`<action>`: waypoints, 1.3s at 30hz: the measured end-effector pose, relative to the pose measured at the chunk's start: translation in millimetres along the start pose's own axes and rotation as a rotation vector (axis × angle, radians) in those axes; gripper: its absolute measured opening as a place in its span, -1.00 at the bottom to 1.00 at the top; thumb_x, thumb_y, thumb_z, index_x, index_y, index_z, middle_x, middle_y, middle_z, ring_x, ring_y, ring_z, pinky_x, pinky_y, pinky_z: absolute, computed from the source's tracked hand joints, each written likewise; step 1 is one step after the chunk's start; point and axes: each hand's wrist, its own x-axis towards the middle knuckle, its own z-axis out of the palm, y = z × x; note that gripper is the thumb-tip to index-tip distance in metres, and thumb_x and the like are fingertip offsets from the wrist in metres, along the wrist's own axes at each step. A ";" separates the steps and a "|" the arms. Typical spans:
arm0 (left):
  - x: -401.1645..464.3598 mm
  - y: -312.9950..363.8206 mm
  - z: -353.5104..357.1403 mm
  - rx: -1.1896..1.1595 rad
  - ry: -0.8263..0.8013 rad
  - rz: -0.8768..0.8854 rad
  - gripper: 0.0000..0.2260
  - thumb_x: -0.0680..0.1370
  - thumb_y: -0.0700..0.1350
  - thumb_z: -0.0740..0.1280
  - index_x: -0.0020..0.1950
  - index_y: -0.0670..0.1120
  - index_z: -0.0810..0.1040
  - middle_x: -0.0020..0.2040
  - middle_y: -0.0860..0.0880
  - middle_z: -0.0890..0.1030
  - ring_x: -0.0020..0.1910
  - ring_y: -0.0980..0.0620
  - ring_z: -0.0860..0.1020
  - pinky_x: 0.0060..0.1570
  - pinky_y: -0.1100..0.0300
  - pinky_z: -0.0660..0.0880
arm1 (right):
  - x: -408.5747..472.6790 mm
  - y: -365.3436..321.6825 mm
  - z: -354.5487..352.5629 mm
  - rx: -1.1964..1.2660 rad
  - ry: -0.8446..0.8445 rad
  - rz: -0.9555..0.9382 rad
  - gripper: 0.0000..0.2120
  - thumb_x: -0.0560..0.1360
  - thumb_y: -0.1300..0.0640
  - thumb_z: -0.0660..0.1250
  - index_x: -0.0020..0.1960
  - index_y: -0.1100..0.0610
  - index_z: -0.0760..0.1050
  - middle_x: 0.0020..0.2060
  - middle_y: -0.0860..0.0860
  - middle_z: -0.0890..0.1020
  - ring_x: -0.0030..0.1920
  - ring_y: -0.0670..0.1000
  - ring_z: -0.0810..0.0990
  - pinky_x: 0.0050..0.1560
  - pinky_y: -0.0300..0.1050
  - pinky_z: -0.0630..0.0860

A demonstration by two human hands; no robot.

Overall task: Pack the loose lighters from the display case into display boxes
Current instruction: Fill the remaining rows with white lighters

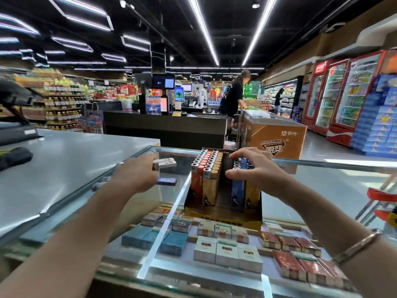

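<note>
A display box (223, 211) stands on the glass display case (322, 186), holding upright lighters in rows. Orange and tan lighters (207, 168) fill its left side, and blue and tan lighters (241, 190) stand on the right. My right hand (251, 166) rests over the right rows with fingers spread and curved, thumb against the blue lighter's side. To the left of the box, my left hand (135, 175) holds loose lighters: a pale one (166, 163) on top and a blue one (167, 181) below.
Cigarette packs (227, 248) lie inside the case under the glass. A grey counter (64, 160) stretches left, with a dark device at its far left edge. A checkout desk, an orange freezer (277, 136), drink fridges and a person with a trolley stand beyond.
</note>
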 end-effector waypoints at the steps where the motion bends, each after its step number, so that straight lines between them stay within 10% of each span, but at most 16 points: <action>1: -0.6 -10.7 -2.2 0.068 -0.055 -0.058 -0.58 0.46 -0.16 0.19 0.32 0.04 0.34 0.23 -0.08 0.49 0.16 -0.14 0.44 0.14 -0.07 0.42 | 0.3 -1.5 0.8 -0.004 -0.009 0.006 -0.57 0.38 -0.11 0.42 0.20 -0.06 0.42 0.31 -0.09 0.29 0.19 -0.16 0.10 0.07 -0.17 0.13; 8: -9.5 -49.3 -6.5 0.141 -0.248 -0.120 -0.71 0.51 -0.19 0.11 0.21 -0.14 0.39 -0.02 -0.11 0.49 0.01 -0.10 0.52 -0.23 0.17 0.45 | 2.8 -8.8 -0.2 -0.069 -0.042 0.054 -0.62 0.41 -0.06 0.42 0.17 -0.08 0.40 0.39 -0.04 0.25 0.39 -0.01 0.07 0.12 -0.08 0.10; 21: 17.3 -63.8 10.6 -0.074 -0.253 -0.038 -0.28 0.31 -0.17 0.18 0.47 0.11 0.13 0.52 -0.03 0.11 0.48 -0.02 0.02 0.42 -0.05 0.03 | 8.6 -15.1 -2.0 -0.136 -0.135 0.103 -0.60 0.17 -0.10 0.24 0.01 -0.13 0.49 0.22 -0.16 0.27 0.26 -0.09 0.06 0.12 -0.07 0.08; 31: 23.8 -51.2 10.9 -0.033 -0.419 0.005 -0.28 0.31 0.23 0.24 0.44 0.07 0.21 0.35 -0.09 0.20 0.32 -0.09 0.18 0.25 -0.03 0.31 | 8.5 -13.6 -2.0 -0.158 -0.124 0.070 -0.70 0.26 -0.11 0.28 -0.01 -0.13 0.47 0.14 -0.19 0.25 0.19 -0.17 0.03 0.10 -0.10 0.05; 39: 12.1 -5.4 15.7 -0.063 -0.241 0.082 -0.78 0.43 -0.13 0.23 0.05 -0.09 0.36 -0.15 -0.01 0.42 -0.24 0.08 0.43 -0.39 0.22 0.30 | 5.6 -15.3 -2.0 -0.148 -0.133 0.082 -0.66 0.24 -0.11 0.25 0.00 -0.13 0.46 0.16 -0.19 0.24 0.27 -0.12 0.04 0.11 -0.07 0.05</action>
